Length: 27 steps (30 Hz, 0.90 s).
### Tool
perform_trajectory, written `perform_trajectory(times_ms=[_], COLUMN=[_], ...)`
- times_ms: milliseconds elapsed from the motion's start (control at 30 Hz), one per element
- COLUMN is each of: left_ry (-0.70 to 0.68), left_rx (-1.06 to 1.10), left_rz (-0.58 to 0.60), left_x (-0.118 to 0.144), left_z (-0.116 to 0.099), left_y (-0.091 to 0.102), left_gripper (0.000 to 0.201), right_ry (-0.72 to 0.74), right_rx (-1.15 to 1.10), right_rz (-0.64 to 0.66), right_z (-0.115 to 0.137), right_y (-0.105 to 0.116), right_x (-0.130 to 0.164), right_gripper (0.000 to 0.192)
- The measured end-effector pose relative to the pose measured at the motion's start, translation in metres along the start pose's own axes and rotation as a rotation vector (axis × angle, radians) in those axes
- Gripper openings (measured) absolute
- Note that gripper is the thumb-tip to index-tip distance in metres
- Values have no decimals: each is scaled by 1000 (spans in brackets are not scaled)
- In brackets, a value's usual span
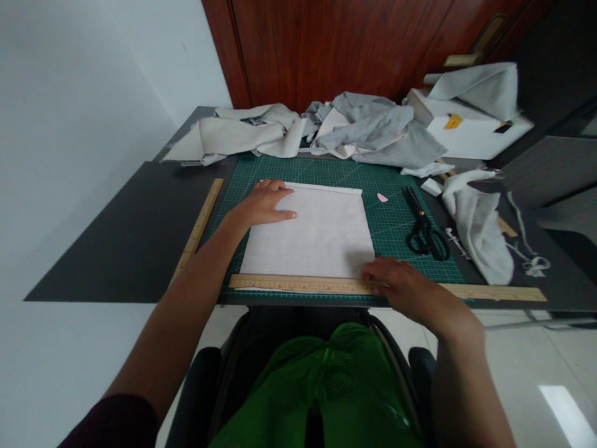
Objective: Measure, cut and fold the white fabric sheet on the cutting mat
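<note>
A white piece of cloth (312, 233) lies flat on the green cutting mat (394, 224), with a narrow folded strip along its far edge. My left hand (267, 202) rests open on the cloth's far left corner, thumb spread towards the middle. Across the cloth's near edge lies a long wooden ruler (298, 284), reaching past the mat to the right. My right hand (396, 280) is closed at this ruler, by the cloth's near right corner, fingers curled over it. Its fingertips are slightly blurred, and the hand hides part of the ruler.
Black scissors (425, 230) and a small pink chalk-like piece (382, 198) lie right of the cloth. A second wooden ruler (198, 227) lies left. Grey and white fabric (373, 127) is heaped behind, beside a white box (452, 127). A grey cloth (480, 224) lies at the right.
</note>
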State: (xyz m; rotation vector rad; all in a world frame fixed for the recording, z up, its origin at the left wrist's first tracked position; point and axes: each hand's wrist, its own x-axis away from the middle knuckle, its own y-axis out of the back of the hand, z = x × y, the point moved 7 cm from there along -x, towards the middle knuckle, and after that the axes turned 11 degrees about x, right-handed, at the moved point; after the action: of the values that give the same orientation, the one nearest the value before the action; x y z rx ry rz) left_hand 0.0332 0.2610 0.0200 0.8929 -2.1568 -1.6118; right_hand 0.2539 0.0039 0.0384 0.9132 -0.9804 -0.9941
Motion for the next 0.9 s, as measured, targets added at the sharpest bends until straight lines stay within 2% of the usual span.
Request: perform_trajectory(times_ms=[333, 433, 500, 567, 600, 667, 700, 767, 833, 900], left_ry=[3, 12, 15, 17, 16, 16, 16, 19, 20, 16], left_rx=[16, 23, 23, 22, 24, 29, 32, 31, 24, 22], left_rz=[3, -3, -1, 0, 0, 0, -1, -6, -10, -11], left_x=[1, 1, 0, -1, -1, -2, -2, -1, 0, 2], left_z=[1, 2, 2, 3, 3, 3, 3, 3, 3, 2], left_y=[0, 2, 2, 3, 3, 3, 3, 4, 4, 5], left_gripper=[75, 76, 75, 75, 76, 76, 76, 76, 77, 77], right_ry=[3, 26, 72, 45, -45, -368, -561, -911, -960, -936], right_rx=[131, 100, 35, -21, -22, 78, 163, 273, 274, 257], right_rz=[-100, -139, -170, -230, -253, -327, -305, -165, -170, -201], right_z=[12, 17, 11, -18, -44, -114, -151, -216, -252, -268], right_y=[-9, -9, -6, 2, 6, 18, 22, 25, 33, 38], right_x=[-4, 3, 13, 28, 36, 56, 67, 87, 90, 86], right_gripper=[48, 46, 42, 41, 43, 41, 40, 37, 36, 28])
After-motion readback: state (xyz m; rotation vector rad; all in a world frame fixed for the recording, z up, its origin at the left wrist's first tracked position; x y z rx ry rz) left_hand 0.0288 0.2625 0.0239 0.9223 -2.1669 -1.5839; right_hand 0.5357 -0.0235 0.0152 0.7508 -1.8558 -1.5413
